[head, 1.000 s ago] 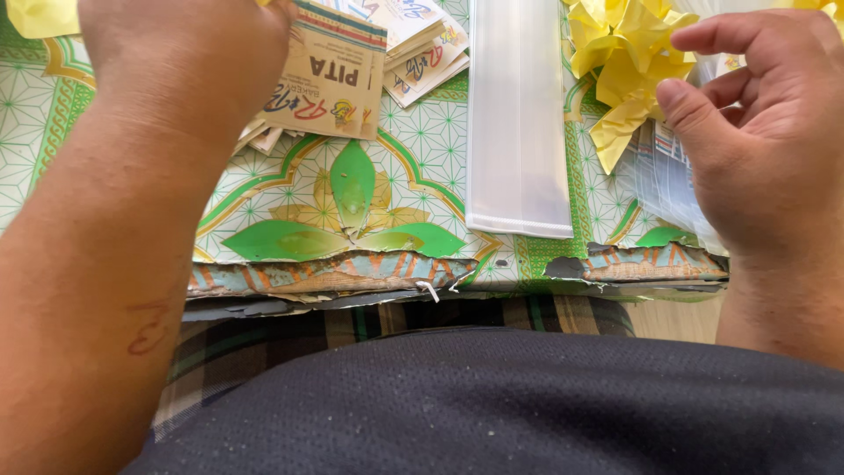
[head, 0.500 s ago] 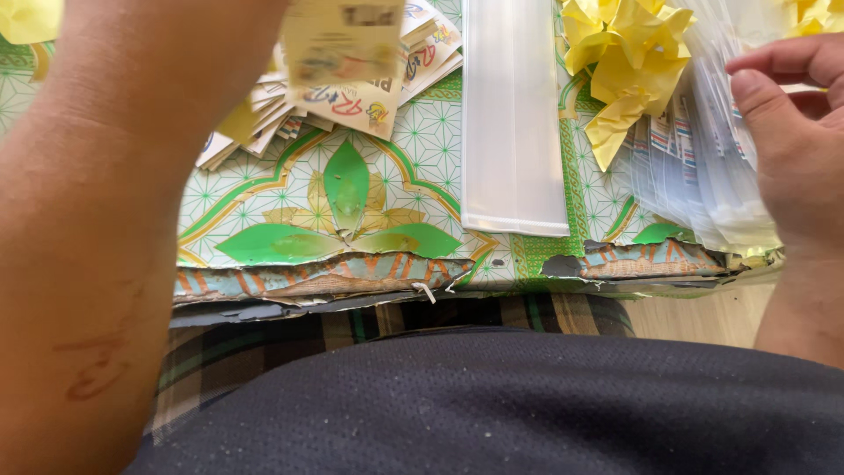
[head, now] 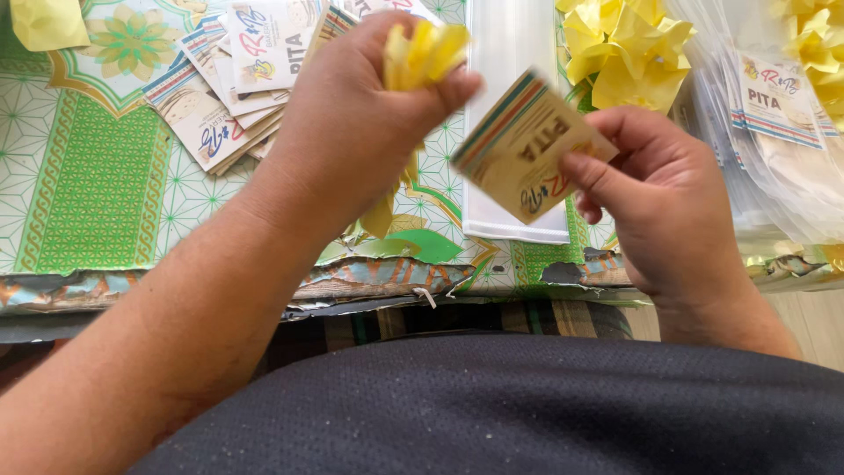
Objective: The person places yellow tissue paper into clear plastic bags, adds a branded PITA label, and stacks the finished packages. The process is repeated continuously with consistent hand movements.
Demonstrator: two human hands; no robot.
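Printed label card (head: 528, 147), blurred by motion, now sits in the right hand (head: 655, 198) at centre frame, pinched at its right edge; half a second ago the left hand (head: 352, 123) carried it. Left grip now closed on a yellow ribbon bow (head: 424, 54) instead. Card handed across, so each hand holds one piece. Card pile (head: 237, 79) upper left on the green-patterned table (head: 97, 185); more yellow bows (head: 620, 57) upper right

Left hand (head: 352, 132) fisted, raised; right hand (head: 655, 207) pinching.

Card pile (head: 230, 84) at table's (head: 97, 202) far-left; white strip (head: 508, 53) mid; bows (head: 626, 54) + clear bags (head: 774, 123) far-right.
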